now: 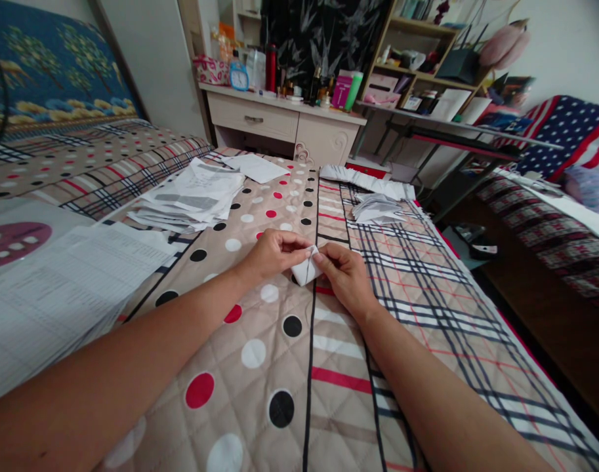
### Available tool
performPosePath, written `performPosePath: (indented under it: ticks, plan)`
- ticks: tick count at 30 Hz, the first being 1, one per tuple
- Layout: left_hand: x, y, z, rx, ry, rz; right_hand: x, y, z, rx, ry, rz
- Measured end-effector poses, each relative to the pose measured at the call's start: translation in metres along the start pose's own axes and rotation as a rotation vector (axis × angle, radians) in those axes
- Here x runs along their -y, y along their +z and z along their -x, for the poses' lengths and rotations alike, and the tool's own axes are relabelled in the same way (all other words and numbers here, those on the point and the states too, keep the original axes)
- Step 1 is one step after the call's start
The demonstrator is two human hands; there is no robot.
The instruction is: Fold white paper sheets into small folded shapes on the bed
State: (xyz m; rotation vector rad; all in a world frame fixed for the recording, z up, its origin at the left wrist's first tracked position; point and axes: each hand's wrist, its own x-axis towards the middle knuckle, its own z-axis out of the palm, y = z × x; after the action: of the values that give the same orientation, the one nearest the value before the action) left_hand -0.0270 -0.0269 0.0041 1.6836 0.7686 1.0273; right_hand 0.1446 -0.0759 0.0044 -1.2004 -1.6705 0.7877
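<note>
A small folded piece of white paper point(304, 271) is held between my two hands, just above the quilted bedspread point(260, 406). My left hand point(278, 251) pinches its upper left edge with thumb and fingers. At its right side, my right hand point(346, 272) grips the paper between thumb and forefinger. A dark fold line or gap runs across the paper's face. Beyond my right hand lies a small pile of folded papers point(376, 208). Farther off to the left of my left hand is a stack of loose printed sheets point(191, 193).
Lined sheets point(92, 269) and a plastic bag with a purple print point(21, 242) lie at the left. A single white sheet point(256, 168) and a long white folded strip point(365, 181) are toward the far edge. Behind stands a cream dresser point(260, 121) with bottles and a blue clock point(239, 75).
</note>
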Motion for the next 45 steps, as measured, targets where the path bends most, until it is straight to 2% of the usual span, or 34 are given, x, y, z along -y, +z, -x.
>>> performPosePath:
  ticks: [6, 10, 13, 17, 21, 24, 27, 32, 37, 40, 45]
  plan:
    - [-0.004, 0.000, 0.000, -0.035, 0.109, -0.085, 0.001, 0.000, 0.000, 0.002, -0.015, 0.027]
    - [-0.005, 0.001, 0.000, -0.081, 0.152, -0.140, 0.000, 0.001, -0.001, -0.036, -0.083, 0.166]
    - [-0.003, 0.001, 0.000, -0.083, 0.147, -0.184, -0.002, 0.002, -0.002, -0.045, -0.075, 0.247]
    - [-0.004, 0.003, 0.001, -0.048, 0.073, -0.110, -0.001, 0.003, -0.002, -0.057, -0.033, 0.118]
    - [-0.006, 0.009, 0.001, -0.071, -0.041, 0.090, 0.004, 0.001, -0.002, -0.206, 0.070, -0.164]
    - [-0.004, 0.011, 0.001, -0.020, -0.098, 0.082, 0.005, 0.001, -0.002, -0.281, 0.147, -0.285]
    - [-0.003, 0.011, 0.001, 0.013, -0.177, 0.014, 0.005, 0.002, -0.003, -0.279, 0.163, -0.282]
    - [-0.007, 0.009, 0.001, 0.019, -0.215, -0.108, 0.005, 0.002, -0.004, -0.229, 0.146, -0.261]
    - [-0.010, 0.011, 0.002, 0.034, -0.301, -0.153, 0.004, 0.001, -0.002, -0.232, 0.180, -0.248]
    - [-0.009, 0.012, 0.003, -0.008, -0.272, -0.191, 0.005, 0.000, 0.000, -0.233, 0.182, -0.215]
    - [-0.003, 0.007, 0.001, -0.092, -0.107, -0.274, 0.004, 0.001, -0.002, -0.217, 0.162, -0.170]
